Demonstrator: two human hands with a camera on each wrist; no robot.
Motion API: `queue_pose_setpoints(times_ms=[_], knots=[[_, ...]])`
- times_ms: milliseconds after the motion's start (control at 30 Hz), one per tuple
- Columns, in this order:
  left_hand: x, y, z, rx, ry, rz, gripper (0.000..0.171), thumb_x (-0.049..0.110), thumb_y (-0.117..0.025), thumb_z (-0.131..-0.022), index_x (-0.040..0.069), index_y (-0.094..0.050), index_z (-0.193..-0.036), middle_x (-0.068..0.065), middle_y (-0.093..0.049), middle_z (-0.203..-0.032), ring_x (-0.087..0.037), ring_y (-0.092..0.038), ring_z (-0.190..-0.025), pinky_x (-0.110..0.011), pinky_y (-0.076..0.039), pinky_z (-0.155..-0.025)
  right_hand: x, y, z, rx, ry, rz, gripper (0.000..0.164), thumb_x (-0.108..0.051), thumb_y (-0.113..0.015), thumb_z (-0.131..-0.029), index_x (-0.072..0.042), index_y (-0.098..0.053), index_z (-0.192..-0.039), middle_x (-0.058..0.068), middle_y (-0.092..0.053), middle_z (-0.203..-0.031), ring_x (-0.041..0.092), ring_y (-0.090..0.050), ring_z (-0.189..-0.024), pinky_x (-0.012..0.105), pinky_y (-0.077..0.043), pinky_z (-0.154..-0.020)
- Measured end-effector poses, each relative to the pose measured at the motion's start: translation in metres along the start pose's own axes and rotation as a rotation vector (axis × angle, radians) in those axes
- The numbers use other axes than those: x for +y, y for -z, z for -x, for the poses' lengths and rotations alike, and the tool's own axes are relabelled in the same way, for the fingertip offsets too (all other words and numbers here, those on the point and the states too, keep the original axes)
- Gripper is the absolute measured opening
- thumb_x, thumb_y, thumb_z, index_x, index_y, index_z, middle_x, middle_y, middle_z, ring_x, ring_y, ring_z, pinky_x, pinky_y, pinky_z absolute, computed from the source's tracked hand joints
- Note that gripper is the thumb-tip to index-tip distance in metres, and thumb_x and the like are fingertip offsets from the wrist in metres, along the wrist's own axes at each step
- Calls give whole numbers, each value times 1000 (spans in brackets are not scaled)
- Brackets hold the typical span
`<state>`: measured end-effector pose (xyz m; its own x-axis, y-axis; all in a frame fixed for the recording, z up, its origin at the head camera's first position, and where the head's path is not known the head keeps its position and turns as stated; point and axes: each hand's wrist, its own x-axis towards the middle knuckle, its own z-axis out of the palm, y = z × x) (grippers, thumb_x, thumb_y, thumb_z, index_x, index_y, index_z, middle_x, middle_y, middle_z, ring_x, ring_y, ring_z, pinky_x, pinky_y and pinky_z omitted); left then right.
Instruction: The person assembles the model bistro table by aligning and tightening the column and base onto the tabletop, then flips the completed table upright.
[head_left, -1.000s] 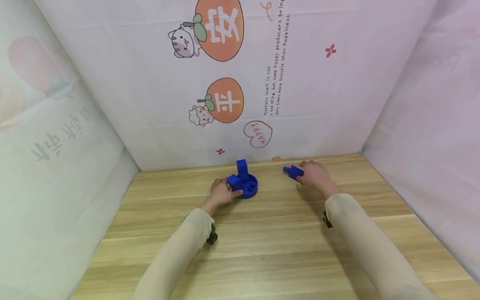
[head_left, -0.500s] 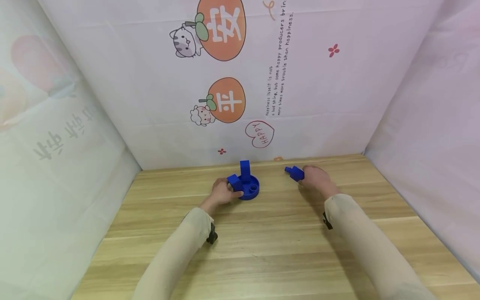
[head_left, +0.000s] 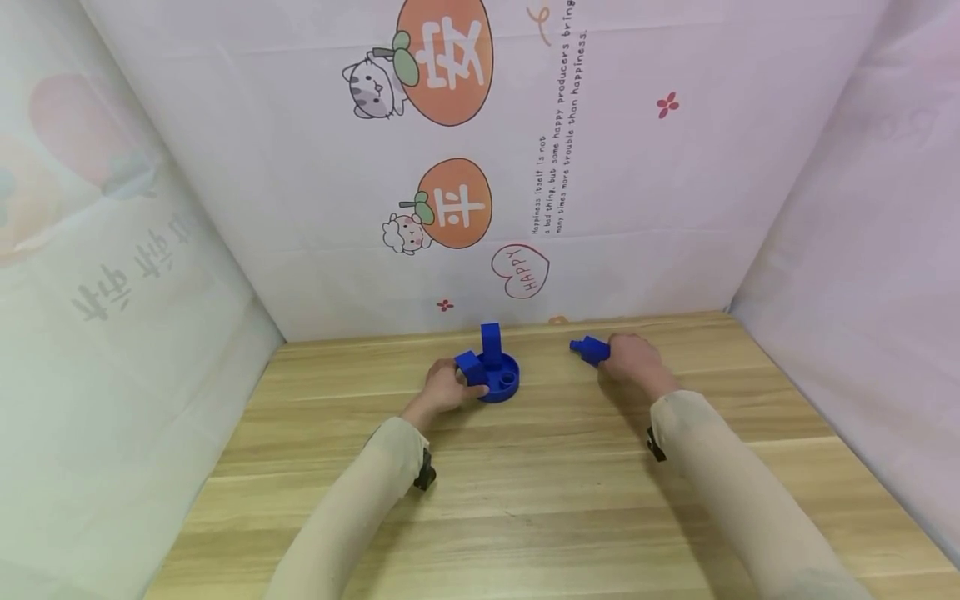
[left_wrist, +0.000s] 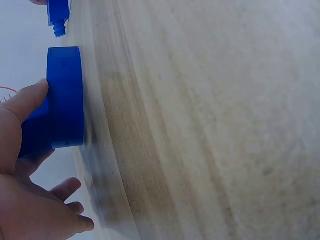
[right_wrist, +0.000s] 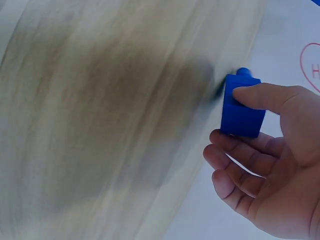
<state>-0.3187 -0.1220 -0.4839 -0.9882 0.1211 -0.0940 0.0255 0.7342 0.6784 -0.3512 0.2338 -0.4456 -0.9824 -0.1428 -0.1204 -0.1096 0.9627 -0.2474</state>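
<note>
A round, shallow blue plastic base (head_left: 513, 389) with raised walls, a small ring socket and two blocky uprights is at the back middle of the wooden table. My left hand (head_left: 444, 390) grips it by the left upright, thumb along the near side. In the left wrist view the thumb presses the blue part (left_wrist: 66, 95), and the lower fingers are spread away from it. Off to the right, my right hand (head_left: 633, 360) pinches a blue block (head_left: 596, 351) with a threaded stub pointing left towards the base. Thumb and fingers hold this block (right_wrist: 243, 117) above the table.
The wooden table (head_left: 517, 500) runs back to a white cloth wall (head_left: 615, 192) with printed fruit and lettering, just behind the blue parts. White cloth walls also stand at left (head_left: 172, 333) and right (head_left: 855, 275). Dark wrist cameras are strapped below both sleeves.
The blue block in my right hand has turned slightly, its stub looking a little different. My left hand and the round base stay nearly in place; the whole view has shifted a little.
</note>
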Motion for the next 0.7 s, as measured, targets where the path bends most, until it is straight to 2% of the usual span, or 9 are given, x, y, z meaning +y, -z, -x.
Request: queue_pose_setpoints(times_ms=[267,533,700], knots=[[0,1,1,5,5,19,85,42,-79,-84,-5,-44,-146,-23,-46,-150,-38,-37,-142,-50,-28,-121,-11,9,0,84,46,15,45,-36,-65,-92,1,-62,-116,22,-70,-109,38,-67,-99,53,-55,-82],[-1,-1,0,19,-20,21,79,41,-79,-84,-1,-49,-143,-22,-50,-147,-38,-39,-141,-51,-28,-121,-29,18,7,113,85,14,45,-41,-67,-91,-3,-65,-116,15,-71,-103,31,-66,-92,47,-54,-76],[0,-2,0,24,-22,15,77,40,-79,-84,-1,-50,-143,-22,-50,-147,-38,-39,-141,-51,-28,-120,-38,20,9,146,94,4,48,-42,-68,-90,-4,-65,-119,16,-71,-105,32,-67,-93,46,-54,-74]])
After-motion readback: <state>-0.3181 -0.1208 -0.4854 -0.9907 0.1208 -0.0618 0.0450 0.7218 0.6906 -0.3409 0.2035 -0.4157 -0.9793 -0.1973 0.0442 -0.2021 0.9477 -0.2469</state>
